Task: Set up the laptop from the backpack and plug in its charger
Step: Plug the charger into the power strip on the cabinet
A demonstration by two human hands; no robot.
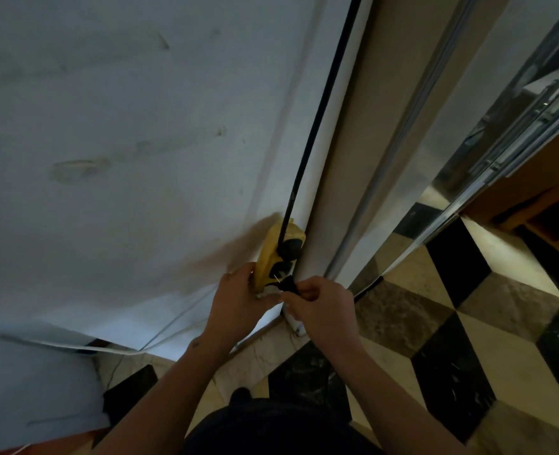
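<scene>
A yellow socket block (273, 254) sits low on the white wall, near a corner. One black plug (292, 246) is seated in its upper socket, and a thick black cable (321, 119) runs up the wall from it. My left hand (238, 300) grips the block's lower end. My right hand (321, 307) pinches a small black charger plug (288, 285), whose metal pins point at the lower socket, just short of it. Neither the laptop nor the backpack is in view.
The white wall (124, 142) is stained and fills the left. A thin white cord (179, 320) trails along its base. A mirrored metal door frame (452, 178) stands to the right. Below lies a black and cream checkered floor (468, 339).
</scene>
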